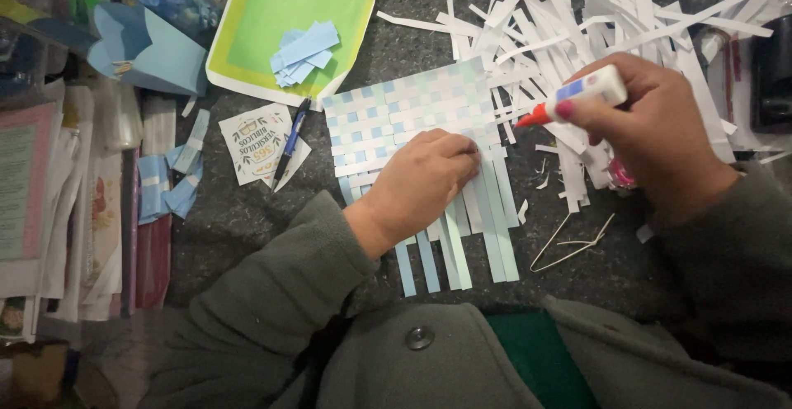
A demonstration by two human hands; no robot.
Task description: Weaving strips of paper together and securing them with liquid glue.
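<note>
Grey coat sleeves (pixel 272 310) fill the foreground. Left hand (pixel 421 182) presses flat, fingers spread, on the woven paper mat (pixel 404 116) at centre of the worktop (pixel 247 219). Right hand (pixel 652 132) clamps a glue bottle (pixel 577 95), red tip at the mat's right edge, white paper strips (pixel 577 21) heaped behind.

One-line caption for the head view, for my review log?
Left hand presses a woven paper mat flat while right hand holds a glue bottle at its edge.

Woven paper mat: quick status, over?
Left hand pressing flat on woven paper mat. Right hand holding glue bottle, tip at the mat's right edge. Loose white strips piled alongside.
</note>
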